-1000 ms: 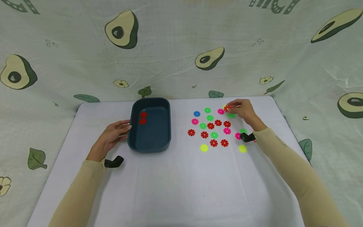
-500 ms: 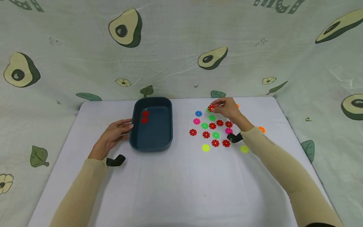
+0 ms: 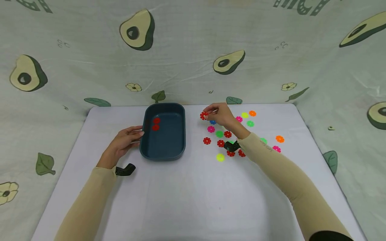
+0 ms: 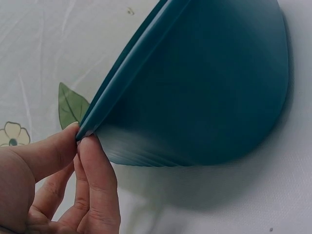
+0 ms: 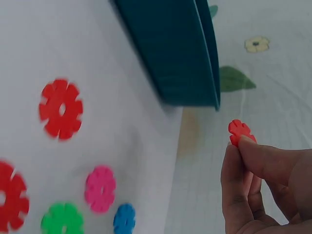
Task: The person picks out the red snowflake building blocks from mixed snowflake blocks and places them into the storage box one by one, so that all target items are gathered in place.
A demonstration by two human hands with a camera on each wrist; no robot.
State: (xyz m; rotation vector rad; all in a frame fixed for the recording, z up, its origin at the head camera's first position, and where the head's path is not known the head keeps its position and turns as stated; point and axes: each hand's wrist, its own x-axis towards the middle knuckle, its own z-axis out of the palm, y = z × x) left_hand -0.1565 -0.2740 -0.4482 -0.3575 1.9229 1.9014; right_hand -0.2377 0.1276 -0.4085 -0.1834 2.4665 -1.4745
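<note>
A dark blue-green tray (image 3: 164, 144) stands left of centre on the white table, with two red notched discs (image 3: 155, 124) lying inside it. My left hand (image 3: 125, 142) pinches the tray's left rim between thumb and fingers, as the left wrist view (image 4: 73, 180) shows close up. Between thumb and fingertips my right hand (image 3: 221, 115) holds a red notched plastic disc (image 5: 240, 130). It is above the table, to the right of the tray and over the far left side of the scattered discs. A blue disc (image 5: 125, 218) is partly hidden under that hand in the head view.
Loose discs in several colours lie on the right half of the table, among them a red one (image 3: 207, 141), a yellow one (image 3: 220, 157) and an orange one (image 3: 279, 139). The right forearm covers some. Behind the table hangs an avocado-print cloth (image 3: 181, 73).
My right hand has moved left across the discs towards the tray, carrying the red disc. My left hand keeps its hold on the tray rim. The head view has shifted slightly.
</note>
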